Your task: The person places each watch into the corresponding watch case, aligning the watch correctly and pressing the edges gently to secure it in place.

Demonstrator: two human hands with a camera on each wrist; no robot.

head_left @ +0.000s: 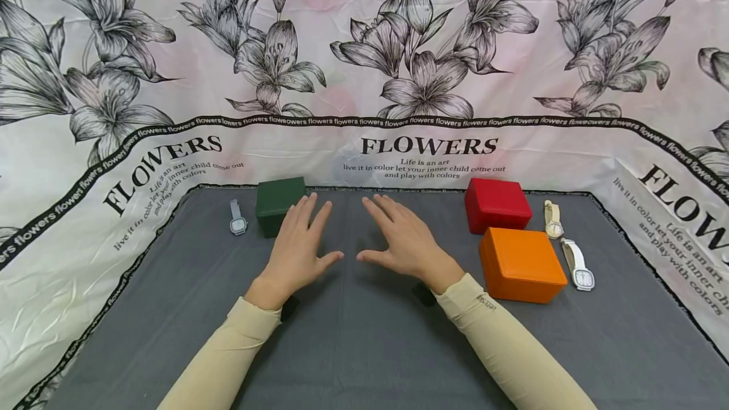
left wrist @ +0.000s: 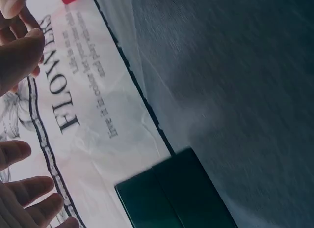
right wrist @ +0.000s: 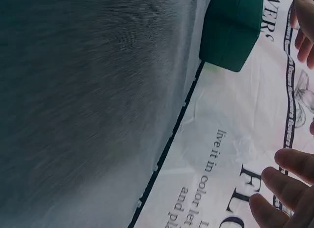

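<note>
Both hands hover over the grey cloth with fingers spread and nothing in them. My left hand (head_left: 299, 252) is just right of a dark green box (head_left: 280, 204), its fingers overlapping the box's edge in the head view. Left of that box lies a wristwatch with a pale blue-grey strap (head_left: 237, 219). My right hand (head_left: 407, 242) is left of a red box (head_left: 497, 204) and an orange box (head_left: 523, 264). To the right of those boxes lie a cream-strapped watch (head_left: 552, 220) and a white-strapped watch (head_left: 578, 266). All three boxes have their lids down.
A grey cloth (head_left: 353, 347) covers the table. Behind and at the sides rises a white curtain (head_left: 319, 150) printed with flowers and lettering, meeting the cloth along a dark trim. The orange box stands close in front of the red one.
</note>
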